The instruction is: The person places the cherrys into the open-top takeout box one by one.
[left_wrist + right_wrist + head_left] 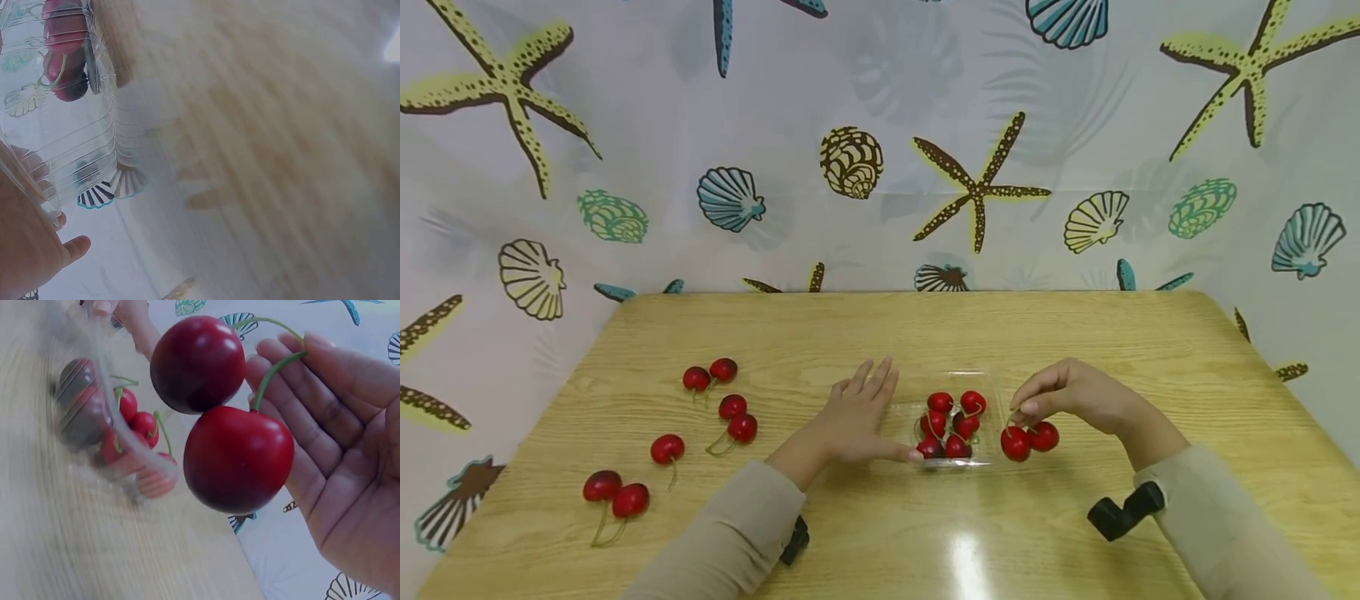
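Observation:
A clear plastic container point(981, 463) in the middle of the table holds several red cherries point(933, 423) with green stems. My left hand point(853, 427) is at its left side with spread, straight fingers, the thumb at the near left corner. In the left wrist view, this hand point(28, 240) shows partly behind the see-through wall. Just right of the container, my right hand point(1086, 400) pinches the stems of a cherry pair point(1016, 444) between thumb and forefinger. Both fruits of that pair point(237, 459) hang beside the palm in the right wrist view, above the table.
Toward the table's left lie more cherries: a pair at the back point(709, 373), another pair point(737, 418), a single cherry point(667, 449) and a front pair point(616, 495). Behind the wooden table point(850, 325) hangs a cloth point(880, 92) printed with shells and starfish.

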